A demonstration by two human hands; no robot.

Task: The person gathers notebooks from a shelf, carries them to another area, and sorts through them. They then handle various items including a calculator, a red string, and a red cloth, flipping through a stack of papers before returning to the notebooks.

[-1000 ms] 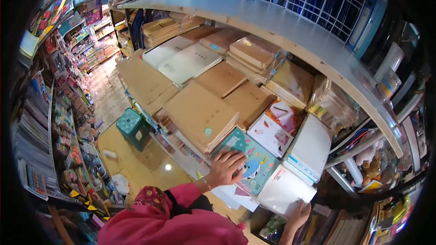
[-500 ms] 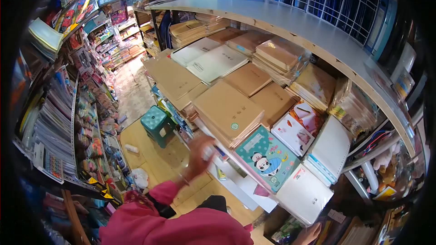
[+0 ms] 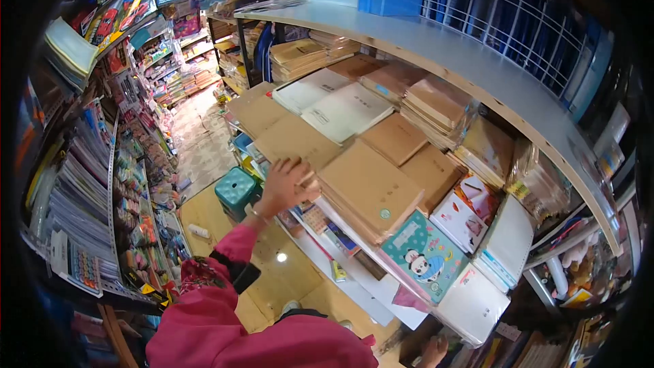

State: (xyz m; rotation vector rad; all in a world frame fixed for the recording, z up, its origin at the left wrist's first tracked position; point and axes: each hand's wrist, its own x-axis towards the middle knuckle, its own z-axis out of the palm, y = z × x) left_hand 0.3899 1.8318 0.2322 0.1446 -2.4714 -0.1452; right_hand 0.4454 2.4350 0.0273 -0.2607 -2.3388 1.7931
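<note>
My left hand point(image 3: 286, 182) reaches over the table's near edge, its fingers stretched out at the left side of a stack of brown-covered notebooks point(image 3: 368, 187). A flat brown notebook point(image 3: 296, 142) lies just beyond the fingertips. Low at the bottom of the view, part of my right hand point(image 3: 433, 351) shows beside a dark shelf; its fingers are too unclear to read. Closest to it is a stack of white-covered notebooks point(image 3: 473, 305) in clear wrap. Next to that lies a green notebook with a panda point(image 3: 424, 257).
White-covered books point(image 3: 347, 110) and more wrapped brown stacks point(image 3: 436, 102) fill the table under a grey shelf point(image 3: 436, 33). A green stool point(image 3: 236, 189) stands on the floor at left. Racks of stationery point(image 3: 88, 184) line the aisle. A white bottle-like item point(image 3: 198, 231) lies on the floor.
My left hand has moved forward and slightly left, up to the brown stack's edge. My right hand has shifted left and lower. The view has turned slightly, moving the table rightward and down.
</note>
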